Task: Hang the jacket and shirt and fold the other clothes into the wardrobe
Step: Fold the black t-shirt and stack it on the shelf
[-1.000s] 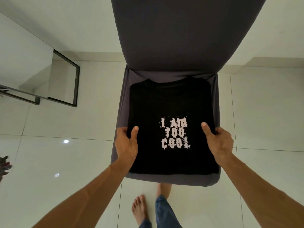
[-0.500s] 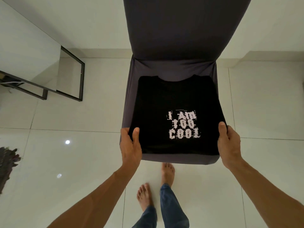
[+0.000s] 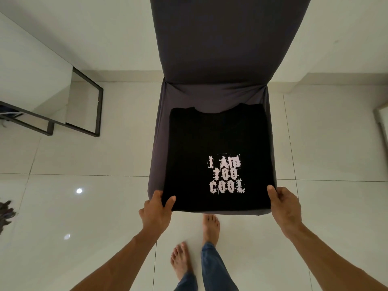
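A folded black T-shirt (image 3: 210, 141) with pale "I AM TOO COOL" print lies flat on the seat of a chair in a dark grey cover (image 3: 226, 49). My left hand (image 3: 156, 208) grips the shirt's near left corner, thumb on top and fingers underneath. At the near right corner my right hand (image 3: 283, 204) holds the shirt the same way, thumb over the edge. The shirt's collar points toward the chair back.
A black metal frame with a mirror or glass panel (image 3: 84, 106) stands on the glossy white tile floor at the left. A dark bundle (image 3: 5, 213) lies at the left edge. My bare feet (image 3: 211, 227) are just in front of the chair.
Both hands slid from the shirt's sides down to its near corners. The view pulled back from the chair, and my feet came into sight.
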